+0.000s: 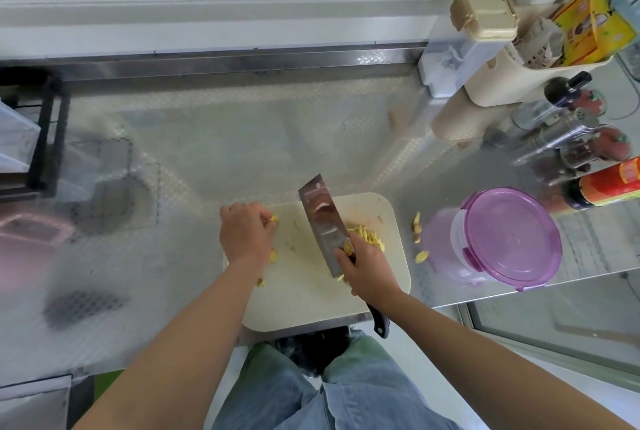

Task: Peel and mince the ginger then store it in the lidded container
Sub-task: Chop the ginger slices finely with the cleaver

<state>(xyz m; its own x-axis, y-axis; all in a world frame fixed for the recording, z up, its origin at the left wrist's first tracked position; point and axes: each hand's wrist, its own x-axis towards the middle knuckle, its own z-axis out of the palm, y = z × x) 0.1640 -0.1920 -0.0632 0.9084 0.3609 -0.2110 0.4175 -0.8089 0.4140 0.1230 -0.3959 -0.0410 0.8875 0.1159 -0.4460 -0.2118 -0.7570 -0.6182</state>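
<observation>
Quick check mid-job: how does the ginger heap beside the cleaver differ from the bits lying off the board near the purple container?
The ginger heap lies on the cutting board beside the right hand; the stray bits lie on the steel counter. The heap is many small pieces bunched together; the stray bits are few, larger and apart. The heap looks pale yellow; the stray bits show brown patches. Both lie right of the cleaver.

The board lies at the near edge of the counter. On its left side the left hand pinches a ginger piece. At its middle the right hand holds the cleaver, with cut ginger just right of the blade. Peels lie between board and container, and bottles stand behind the container.
</observation>
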